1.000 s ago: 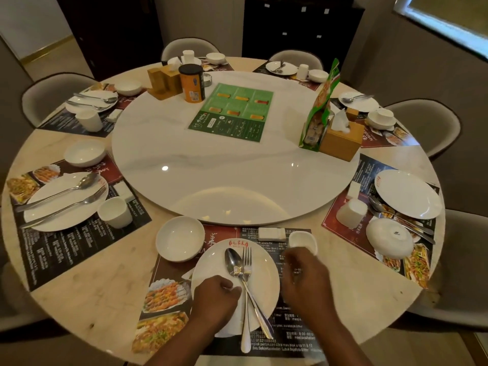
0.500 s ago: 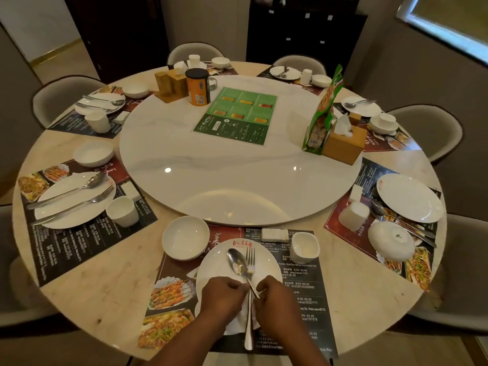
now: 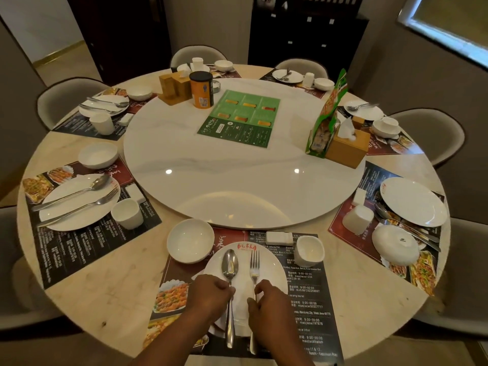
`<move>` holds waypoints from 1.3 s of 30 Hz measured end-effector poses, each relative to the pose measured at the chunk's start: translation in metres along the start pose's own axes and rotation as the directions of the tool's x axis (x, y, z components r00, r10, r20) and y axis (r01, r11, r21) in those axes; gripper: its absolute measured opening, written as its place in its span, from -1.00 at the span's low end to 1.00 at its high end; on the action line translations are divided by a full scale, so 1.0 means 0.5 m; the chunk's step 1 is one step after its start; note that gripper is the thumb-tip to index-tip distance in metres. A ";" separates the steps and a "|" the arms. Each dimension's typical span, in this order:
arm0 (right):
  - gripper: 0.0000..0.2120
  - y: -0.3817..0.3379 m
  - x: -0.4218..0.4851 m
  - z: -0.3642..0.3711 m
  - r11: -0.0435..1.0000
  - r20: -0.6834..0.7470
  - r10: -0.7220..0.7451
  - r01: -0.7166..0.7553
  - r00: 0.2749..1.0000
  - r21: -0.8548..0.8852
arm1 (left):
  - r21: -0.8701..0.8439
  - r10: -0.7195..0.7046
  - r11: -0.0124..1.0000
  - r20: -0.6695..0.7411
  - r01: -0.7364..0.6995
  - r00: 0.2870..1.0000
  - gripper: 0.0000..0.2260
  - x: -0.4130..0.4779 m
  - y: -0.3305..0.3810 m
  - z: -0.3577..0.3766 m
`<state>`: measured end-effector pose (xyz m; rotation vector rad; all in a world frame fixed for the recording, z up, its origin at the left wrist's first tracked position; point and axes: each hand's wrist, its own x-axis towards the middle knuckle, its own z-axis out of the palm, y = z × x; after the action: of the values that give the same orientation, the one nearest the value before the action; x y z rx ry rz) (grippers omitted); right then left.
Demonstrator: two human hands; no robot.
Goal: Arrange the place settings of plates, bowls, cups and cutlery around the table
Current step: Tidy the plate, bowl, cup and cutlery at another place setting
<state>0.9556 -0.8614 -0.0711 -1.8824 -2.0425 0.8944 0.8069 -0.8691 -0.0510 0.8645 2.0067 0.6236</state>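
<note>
Two hands over plate (image 3: 274, 272): L hand (image 3: 211, 294) fingers curl round spoon (image 3: 230, 262) handle, R hand (image 3: 269, 305) fingers pinch fork (image 3: 254, 268) handle. Bowl (image 3: 190, 240) just beyond-left of plate, cup (image 3: 309, 250) beyond-right.

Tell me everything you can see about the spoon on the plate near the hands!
The spoon is shiny silver metal, with an oval scoop facing up and a long thin handle. It lies on the white plate, scoop end away from the person, handle reaching past the near rim. The left hand grips its handle. The fork lies beside it on the right, not touching.
</note>
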 end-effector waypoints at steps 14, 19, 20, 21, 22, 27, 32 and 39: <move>-0.77 0.001 0.022 -0.005 0.997 -0.028 0.077 -0.076 0.997 0.020 | 0.208 0.187 0.963 -0.046 -0.174 0.981 -0.92 0.024 -0.025 0.005; -0.76 0.006 0.023 -0.013 0.998 -0.026 0.060 -0.059 0.998 0.034 | 0.202 0.209 0.960 -0.060 -0.193 0.976 -0.90 0.035 -0.031 0.006; -0.76 0.006 0.024 -0.014 0.997 -0.023 0.060 -0.059 0.998 0.042 | 0.199 0.210 0.961 -0.062 -0.194 0.976 -0.90 0.036 -0.033 0.006; -0.76 0.005 0.023 -0.016 0.997 -0.019 0.062 -0.061 0.998 0.046 | 0.196 0.213 0.961 -0.066 -0.197 0.975 -0.90 0.037 -0.035 0.006; -0.76 0.005 0.023 -0.017 0.997 -0.017 0.061 -0.060 0.998 0.051 | 0.190 0.215 0.962 -0.071 -0.198 0.974 -0.90 0.038 -0.036 0.006; -0.77 0.002 0.018 -0.018 0.998 -0.012 0.050 -0.049 0.999 0.051 | 0.168 0.208 0.967 -0.090 -0.191 0.974 -0.88 0.041 -0.044 0.010; -0.78 0.001 0.018 -0.019 0.998 -0.012 0.039 -0.038 0.999 0.050 | 0.155 0.202 0.970 -0.099 -0.185 0.974 -0.88 0.045 -0.047 0.012; -0.77 0.002 0.014 -0.017 0.998 -0.026 0.049 -0.048 0.998 0.033 | 0.164 0.219 0.966 -0.098 -0.201 0.971 -0.86 0.049 -0.049 0.013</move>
<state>0.9600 -0.8523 -0.0668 -1.9242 -1.9632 0.9033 0.7942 -0.8654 -0.0833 1.1696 2.1037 0.6565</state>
